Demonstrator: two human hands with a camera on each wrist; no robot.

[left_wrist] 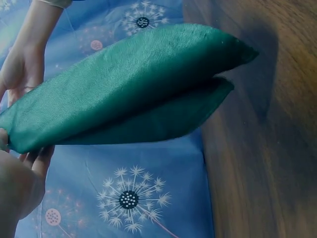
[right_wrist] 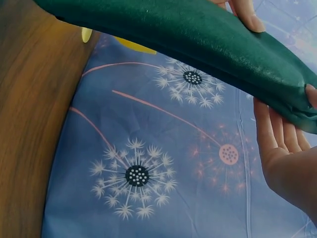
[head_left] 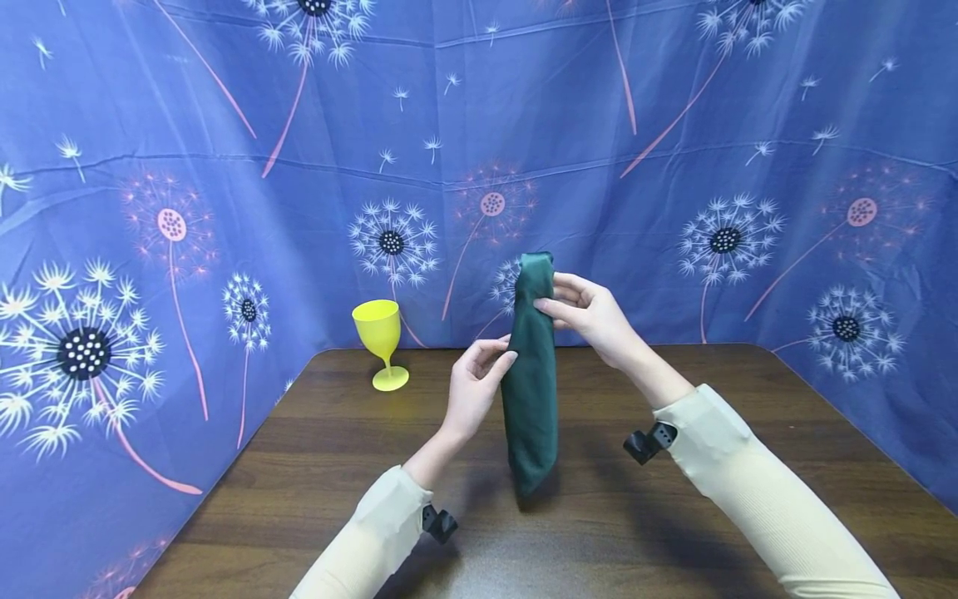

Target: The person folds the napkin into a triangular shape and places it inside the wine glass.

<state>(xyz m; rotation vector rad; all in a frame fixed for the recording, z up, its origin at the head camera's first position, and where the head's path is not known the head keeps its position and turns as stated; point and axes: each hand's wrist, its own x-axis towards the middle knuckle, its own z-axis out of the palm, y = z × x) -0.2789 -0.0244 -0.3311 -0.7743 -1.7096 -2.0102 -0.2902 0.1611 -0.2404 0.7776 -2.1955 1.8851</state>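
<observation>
A dark green, satiny cloth napkin, folded into a long narrow shape, hangs upright above the table. My right hand pinches it near the top, thumb in front and fingers behind. Lower down, my left hand holds its left edge between thumb and fingers. In the left wrist view, the napkin shows layers that part at the pointed lower end. The right wrist view shows the right-hand fingers under the napkin and part of the left hand across its far edge.
A yellow plastic goblet stands upright at the back left of the brown wooden table. Behind and beside the table hangs a blue cloth backdrop printed with dandelions. Each sleeve carries a small black wrist camera.
</observation>
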